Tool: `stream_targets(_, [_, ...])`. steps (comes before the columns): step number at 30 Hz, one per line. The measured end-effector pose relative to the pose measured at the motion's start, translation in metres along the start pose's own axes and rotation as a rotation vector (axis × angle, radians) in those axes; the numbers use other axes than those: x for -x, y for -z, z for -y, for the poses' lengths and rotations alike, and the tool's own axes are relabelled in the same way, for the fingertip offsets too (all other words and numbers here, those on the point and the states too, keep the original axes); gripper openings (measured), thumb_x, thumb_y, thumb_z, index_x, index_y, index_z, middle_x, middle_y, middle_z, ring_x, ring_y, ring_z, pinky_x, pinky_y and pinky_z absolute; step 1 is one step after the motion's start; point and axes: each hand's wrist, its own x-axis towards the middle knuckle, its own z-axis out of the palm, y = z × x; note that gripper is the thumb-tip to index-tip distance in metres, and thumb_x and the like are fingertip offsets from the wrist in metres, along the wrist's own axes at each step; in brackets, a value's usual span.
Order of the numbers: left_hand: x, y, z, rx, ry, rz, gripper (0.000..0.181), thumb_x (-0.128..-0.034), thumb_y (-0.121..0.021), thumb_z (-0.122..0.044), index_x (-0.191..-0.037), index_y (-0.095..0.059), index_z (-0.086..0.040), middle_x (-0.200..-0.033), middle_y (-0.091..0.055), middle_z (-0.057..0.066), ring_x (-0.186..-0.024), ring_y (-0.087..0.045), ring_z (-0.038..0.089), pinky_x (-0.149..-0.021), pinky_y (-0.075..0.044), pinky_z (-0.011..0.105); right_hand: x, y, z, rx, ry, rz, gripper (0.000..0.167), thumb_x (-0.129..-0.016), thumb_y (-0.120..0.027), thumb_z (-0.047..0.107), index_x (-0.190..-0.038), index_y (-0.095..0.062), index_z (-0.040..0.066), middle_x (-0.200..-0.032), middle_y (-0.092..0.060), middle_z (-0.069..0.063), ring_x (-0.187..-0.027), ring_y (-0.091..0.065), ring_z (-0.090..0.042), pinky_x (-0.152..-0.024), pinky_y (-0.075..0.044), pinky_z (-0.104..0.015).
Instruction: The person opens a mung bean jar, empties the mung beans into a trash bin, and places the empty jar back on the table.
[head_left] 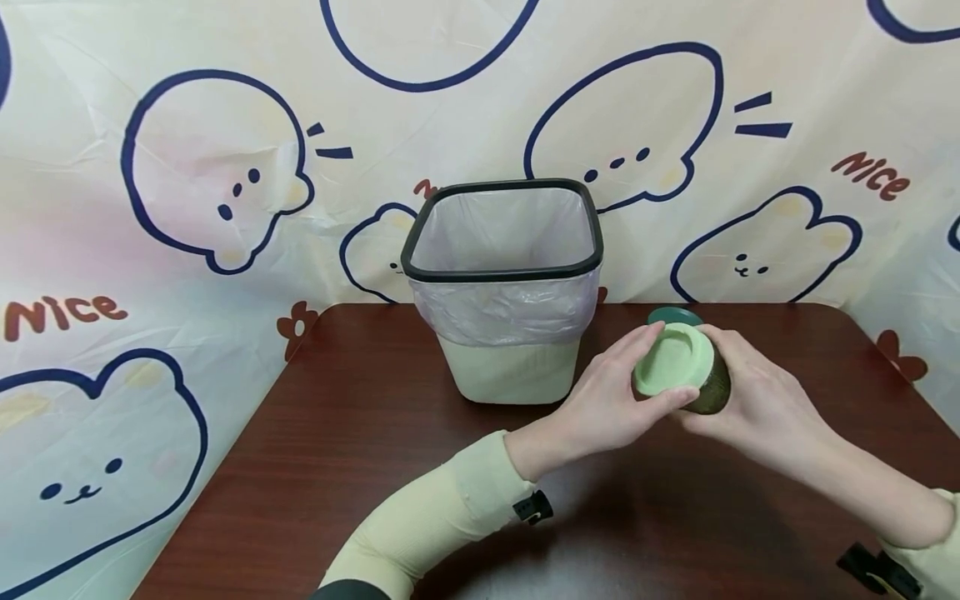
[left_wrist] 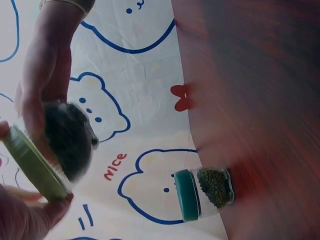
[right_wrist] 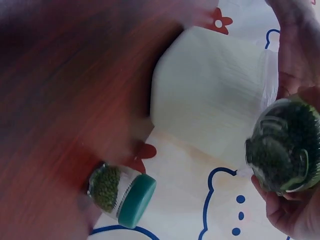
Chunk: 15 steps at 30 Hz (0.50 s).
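A glass jar with dark green contents [right_wrist: 280, 150] is held above the table in the right hand [head_left: 765, 404], its fingers and thumb round the glass. The left hand [head_left: 600, 400] pinches the rim of a light green lid [head_left: 675, 360] between thumb and fingers, at the jar's mouth. In the left wrist view the lid [left_wrist: 36, 162] stands tilted beside the jar [left_wrist: 70, 142]; whether they touch there cannot be told. Behind the hands stands a second jar with a dark teal lid [head_left: 675, 316]; both wrist views show green grains [left_wrist: 215, 187] inside it.
A pale bin [head_left: 513, 375] with a black rim and a translucent liner stands at the back middle of the dark wooden table [head_left: 337, 467], left of the hands. A cloth printed with cartoon figures [head_left: 225, 167] hangs behind and at both sides.
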Motion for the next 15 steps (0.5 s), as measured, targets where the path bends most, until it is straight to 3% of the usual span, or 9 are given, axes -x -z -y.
stream_targets(4, [-0.002, -0.003, -0.002, -0.017, 0.046, -0.041, 0.072, -0.0912, -0.066, -0.044, -0.147, -0.041, -0.005, -0.142, -0.047, 0.002, -0.114, -0.051, 0.007, -0.086, -0.041, 0.016, -0.002, 0.0, -0.002, 0.023, 0.012, -0.017, 0.095, -0.054, -0.094, 0.013, -0.132, -0.045, -0.005, -0.115, -0.056, -0.017, -0.092, -0.057, -0.031, -0.067, -0.052, -0.052])
stream_targets(7, [-0.002, -0.002, -0.003, -0.035, 0.077, -0.029, 0.075, -0.0885, -0.067, -0.048, -0.147, -0.041, -0.008, -0.138, -0.049, 0.001, -0.111, -0.051, 0.008, -0.083, -0.042, 0.016, -0.002, 0.0, -0.003, 0.013, -0.008, -0.003, 0.095, -0.053, -0.095, 0.013, -0.133, -0.045, -0.004, -0.114, -0.057, -0.017, -0.091, -0.057, -0.032, -0.067, -0.051, -0.052])
stream_targets(11, [-0.003, 0.002, -0.002, -0.063, 0.102, 0.041, 0.085, -0.0843, -0.069, -0.054, -0.152, -0.034, -0.017, -0.138, -0.045, -0.001, -0.111, -0.049, 0.007, -0.083, -0.043, 0.016, -0.001, 0.002, -0.004, -0.001, -0.026, 0.014, 0.096, -0.053, -0.095, 0.014, -0.134, -0.045, -0.004, -0.115, -0.057, -0.018, -0.093, -0.057, -0.033, -0.068, -0.049, -0.052])
stream_targets(15, [-0.004, 0.012, 0.002, -0.067, 0.065, 0.137, 0.091, -0.0839, -0.07, -0.053, -0.155, -0.025, -0.019, -0.144, -0.038, -0.003, -0.119, -0.045, 0.005, -0.092, -0.04, 0.017, -0.002, 0.004, -0.003, -0.021, -0.044, 0.028, 0.096, -0.055, -0.094, 0.016, -0.136, -0.045, -0.005, -0.118, -0.057, -0.021, -0.094, -0.057, -0.035, -0.068, -0.047, -0.05])
